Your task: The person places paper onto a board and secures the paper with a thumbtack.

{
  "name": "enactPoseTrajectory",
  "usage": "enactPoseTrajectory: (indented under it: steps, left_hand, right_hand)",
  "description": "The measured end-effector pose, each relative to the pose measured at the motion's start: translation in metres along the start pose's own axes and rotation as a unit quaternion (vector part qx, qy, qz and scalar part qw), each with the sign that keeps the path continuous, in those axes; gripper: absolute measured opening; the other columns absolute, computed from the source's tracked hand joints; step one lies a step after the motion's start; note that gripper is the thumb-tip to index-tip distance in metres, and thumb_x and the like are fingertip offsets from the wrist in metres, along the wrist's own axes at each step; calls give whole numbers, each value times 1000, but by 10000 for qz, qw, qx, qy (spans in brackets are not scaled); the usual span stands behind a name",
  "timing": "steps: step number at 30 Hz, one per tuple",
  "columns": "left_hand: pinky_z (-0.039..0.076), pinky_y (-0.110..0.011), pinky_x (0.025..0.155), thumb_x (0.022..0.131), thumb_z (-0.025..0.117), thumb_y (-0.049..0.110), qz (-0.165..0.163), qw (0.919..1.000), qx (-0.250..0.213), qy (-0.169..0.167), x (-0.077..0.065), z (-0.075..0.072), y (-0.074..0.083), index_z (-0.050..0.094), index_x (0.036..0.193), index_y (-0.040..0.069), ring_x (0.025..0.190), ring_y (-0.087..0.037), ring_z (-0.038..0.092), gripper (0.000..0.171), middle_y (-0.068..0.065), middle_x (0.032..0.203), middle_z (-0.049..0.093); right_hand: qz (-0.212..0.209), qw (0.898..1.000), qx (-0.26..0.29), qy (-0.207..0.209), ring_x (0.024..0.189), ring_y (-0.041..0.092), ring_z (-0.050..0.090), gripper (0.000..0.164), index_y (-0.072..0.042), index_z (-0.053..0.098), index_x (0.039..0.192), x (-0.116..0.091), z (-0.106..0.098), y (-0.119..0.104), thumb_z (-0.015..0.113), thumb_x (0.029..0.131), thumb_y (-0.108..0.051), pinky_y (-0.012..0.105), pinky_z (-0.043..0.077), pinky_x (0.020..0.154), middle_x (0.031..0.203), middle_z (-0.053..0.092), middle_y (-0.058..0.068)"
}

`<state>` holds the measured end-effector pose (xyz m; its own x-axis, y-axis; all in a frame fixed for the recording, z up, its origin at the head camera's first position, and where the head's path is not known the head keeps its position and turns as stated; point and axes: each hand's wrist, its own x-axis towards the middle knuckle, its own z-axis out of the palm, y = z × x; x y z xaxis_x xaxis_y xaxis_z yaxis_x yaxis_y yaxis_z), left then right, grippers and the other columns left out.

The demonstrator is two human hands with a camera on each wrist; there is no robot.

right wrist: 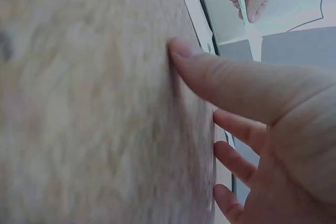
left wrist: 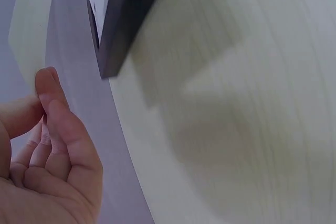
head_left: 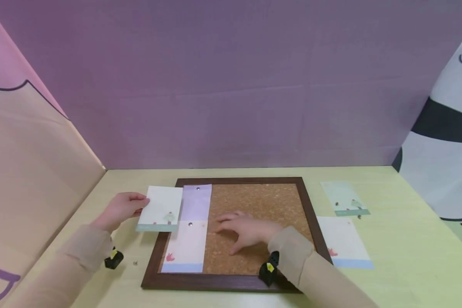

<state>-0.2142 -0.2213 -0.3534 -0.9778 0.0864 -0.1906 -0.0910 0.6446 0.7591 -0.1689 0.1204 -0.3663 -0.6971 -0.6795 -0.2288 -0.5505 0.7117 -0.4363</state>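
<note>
My left hand (head_left: 120, 209) pinches the left edge of a white note sheet (head_left: 161, 207) with a green strip and a small tree print. It holds the sheet raised at the left side of a framed corkboard (head_left: 262, 201). In the left wrist view, thumb and index finger (left wrist: 48, 85) meet on the paper. My right hand (head_left: 246, 231) is spread over the cork with nothing in it; its thumb (right wrist: 191, 59) is close to the surface. Pinned to the board's left side are a purple sheet (head_left: 197, 201) and a white sheet with a blue strip (head_left: 185, 250).
Right of the board lie a green-striped sheet (head_left: 342, 194) and a blue-striped sheet (head_left: 348, 244), the latter close against the frame. A small pin (head_left: 135, 263) lies on the table left of the board, and another pin (head_left: 359, 217) lies at the right. A purple curtain (head_left: 231, 85) hangs behind.
</note>
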Motion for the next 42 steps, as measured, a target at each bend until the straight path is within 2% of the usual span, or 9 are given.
enactPoseTrajectory:
  steps: [3,13,20,26,34,42]
  left_hand:
    - [55,-37,83,96,54,21,-8,10000,-34,-37,-1,8,7,50,123,-14,92,-19,61,44,-28,118,57]
    - [55,-37,80,96,55,18,70,9996,-230,-139,-2,28,21,55,114,-11,85,-18,60,34,-18,103,62]
    - [54,-31,77,96,55,18,94,9990,-329,-299,1,45,38,58,108,-6,80,-16,55,27,-9,94,60]
    - [54,-29,76,96,54,17,84,9984,-421,-359,9,61,59,59,105,-3,77,-16,54,23,-8,93,60]
    - [55,-29,74,94,58,15,14,9989,-438,-133,27,94,87,62,108,-4,83,-18,58,24,-14,105,62]
    - [53,-25,66,92,60,14,-11,9999,-85,-65,38,116,101,66,99,-2,76,-15,60,18,-11,93,65]
  right_hand:
    - [46,10000,16,20,140,27,27,61,-22,53,133,-5,-2,3,78,77,-23,55,17,114,151,35,-2]
    - [59,9998,56,192,140,30,28,60,-18,55,131,-18,-3,18,78,76,-23,57,19,113,150,37,1]
    - [121,9994,13,329,138,30,31,60,-17,55,131,-30,-6,29,78,75,-23,57,23,111,148,39,3]
    - [199,9991,112,370,138,33,29,59,-14,56,130,-37,-9,30,78,76,-23,61,21,110,148,39,5]
    - [526,9978,-21,411,137,33,32,62,-15,56,130,-42,-12,27,80,74,-20,51,31,109,148,40,7]
    - [597,9972,37,452,137,33,32,62,-16,56,130,-40,-10,27,81,73,-22,52,32,109,148,40,6]
